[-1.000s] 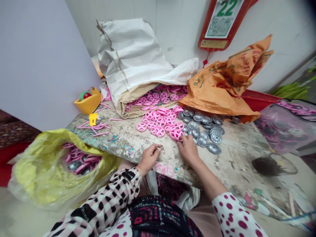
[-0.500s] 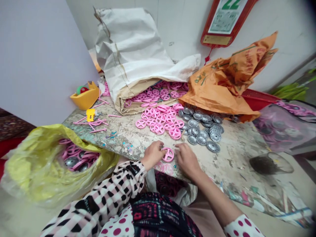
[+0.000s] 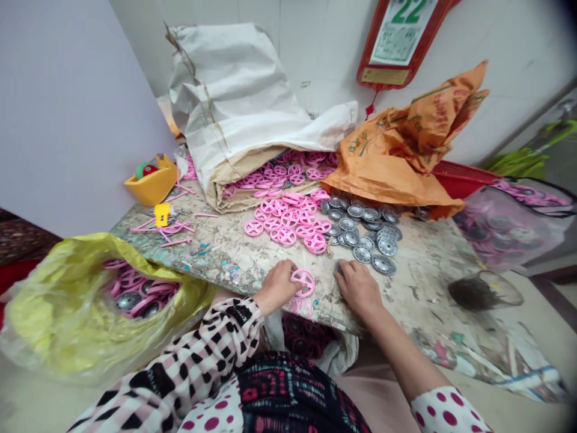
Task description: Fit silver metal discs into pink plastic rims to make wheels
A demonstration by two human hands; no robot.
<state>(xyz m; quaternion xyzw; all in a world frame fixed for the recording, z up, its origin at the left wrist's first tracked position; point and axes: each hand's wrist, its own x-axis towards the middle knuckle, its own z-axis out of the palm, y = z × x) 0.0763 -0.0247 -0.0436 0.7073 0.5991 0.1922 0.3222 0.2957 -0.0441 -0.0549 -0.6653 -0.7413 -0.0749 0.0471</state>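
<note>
At the table's near edge, my left hand (image 3: 278, 287) pinches the rim of a pink spoked plastic wheel (image 3: 309, 282), which is tilted up. To its right, my right hand (image 3: 360, 288) has its fingertips closed on a grey wheel disc (image 3: 338, 266), mostly hidden by the fingers. Beyond both hands lies a heap of loose pink wheels (image 3: 283, 234). A pile of grey ribbed discs (image 3: 383, 263) sits beside it on the right.
A white sack (image 3: 243, 90) spills more pink wheels at the back. An orange bag (image 3: 396, 156) lies behind the grey discs. At left are a yellow holder (image 3: 152, 183), pink rods (image 3: 175, 242) and a yellow bag (image 3: 58, 300) of joined parts. A cup (image 3: 484, 290) lies at right.
My right hand has moved right, away from the pink wheel, and a grey disc now shows at its fingertips. My left hand still holds the pink wheel, now tilted. The view has shifted slightly.
</note>
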